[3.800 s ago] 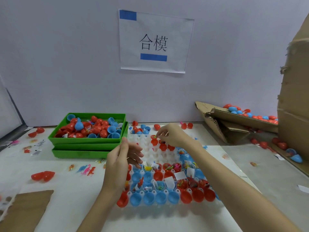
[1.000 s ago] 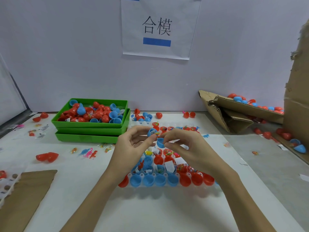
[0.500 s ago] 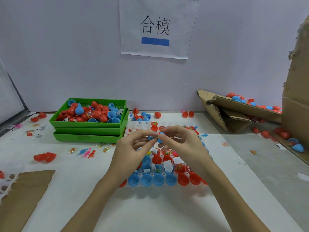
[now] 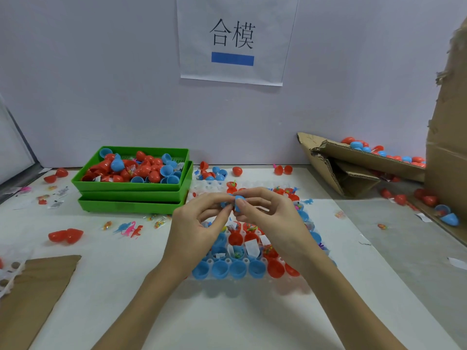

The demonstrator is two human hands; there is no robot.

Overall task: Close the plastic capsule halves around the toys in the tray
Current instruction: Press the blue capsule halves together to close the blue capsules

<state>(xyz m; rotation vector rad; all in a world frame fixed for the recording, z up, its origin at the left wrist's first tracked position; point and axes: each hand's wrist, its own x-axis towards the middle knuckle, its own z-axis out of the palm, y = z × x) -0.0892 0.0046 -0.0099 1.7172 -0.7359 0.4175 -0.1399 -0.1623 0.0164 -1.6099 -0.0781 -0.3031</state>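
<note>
Both hands pinch 1 blue capsule (image 4: 237, 202) above the white tray (image 4: 228, 261): the left hand (image 4: 194, 228) curls its fingertips round one half, the right hand (image 4: 271, 218) round the other. To close it well, I judge the 2 rims should meet squarely, then be pressed straight together with the toy tucked inside.

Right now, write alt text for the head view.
Two bare hands, left hand and right hand, pinch a blue capsule together above a white tray of open red and blue halves. Green bins of halves sit behind, left.
</note>
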